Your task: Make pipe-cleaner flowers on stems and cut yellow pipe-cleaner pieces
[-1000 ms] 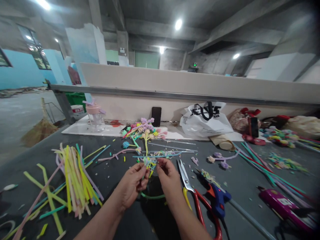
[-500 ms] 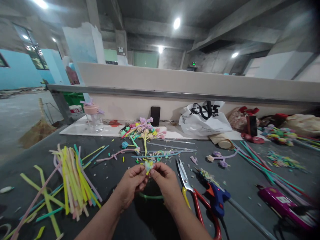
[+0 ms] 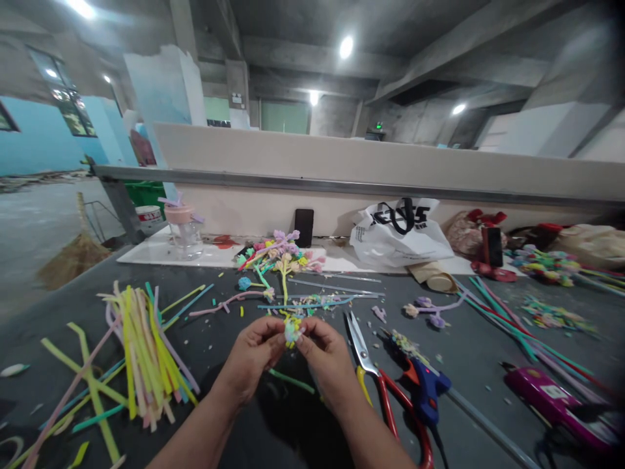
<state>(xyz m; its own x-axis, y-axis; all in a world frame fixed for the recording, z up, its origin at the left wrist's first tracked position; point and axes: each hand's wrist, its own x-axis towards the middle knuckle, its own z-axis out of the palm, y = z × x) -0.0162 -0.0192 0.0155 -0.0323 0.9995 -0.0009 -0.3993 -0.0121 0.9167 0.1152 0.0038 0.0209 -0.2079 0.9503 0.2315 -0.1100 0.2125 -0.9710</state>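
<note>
Between the fingertips of both hands is a small pipe-cleaner flower (image 3: 292, 331), pale blue and yellow. My left hand (image 3: 256, 355) pinches it from the left, my right hand (image 3: 319, 348) from the right. A green pipe-cleaner stem (image 3: 293, 382) shows below the hands; whether it joins the flower I cannot tell. Just beyond the fingers lie a blue stem (image 3: 312, 304) and small coloured clippings. Finished-looking fuzzy flowers (image 3: 280, 254) are heaped farther back. Close to my right hand lie scissors (image 3: 364, 355) with red and yellow handles, blades apart.
A bundle of pipe cleaners (image 3: 146, 358) lies at the left. Right of the scissors are a blue glue gun (image 3: 430, 391) and a purple device (image 3: 551, 397) with a cord. Along the back stand a clear cup (image 3: 185, 238), a phone (image 3: 303, 228) and a white bag (image 3: 400, 234).
The flower has turned between my fingers and shows more yellow around its edge. The green stem below now slants down to the right. Both hands stay in nearly the same place.
</note>
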